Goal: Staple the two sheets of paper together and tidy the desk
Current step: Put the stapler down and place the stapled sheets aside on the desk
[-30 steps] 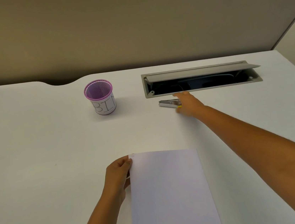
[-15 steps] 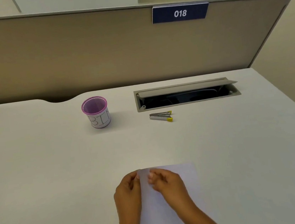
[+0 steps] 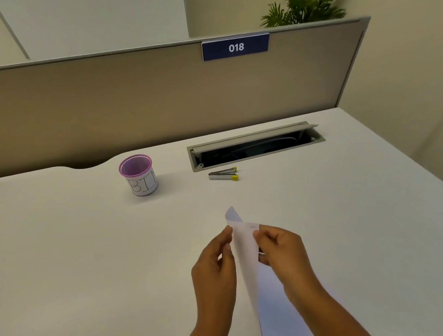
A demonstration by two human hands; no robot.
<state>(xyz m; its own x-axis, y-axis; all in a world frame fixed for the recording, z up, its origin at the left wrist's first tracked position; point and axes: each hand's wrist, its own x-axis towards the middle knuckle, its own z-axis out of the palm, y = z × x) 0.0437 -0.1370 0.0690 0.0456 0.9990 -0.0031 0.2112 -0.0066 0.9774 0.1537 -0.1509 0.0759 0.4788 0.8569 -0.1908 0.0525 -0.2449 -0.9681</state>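
1. White paper point(image 3: 245, 248) is raised off the desk point(image 3: 60, 271), its top corner curling.
2. The left hand point(image 3: 214, 263) and right hand point(image 3: 280, 250) each pinch its top edge.
3. It is probably light and floppy; best held near the corner.
4. The stapler point(image 3: 223, 175) lies far off, beside the cup point(image 3: 139, 175).

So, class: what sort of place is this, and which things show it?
Most likely an office cubicle: a beige fabric partition carrying a blue "018" number plate, and a white desk with an open grey cable hatch.
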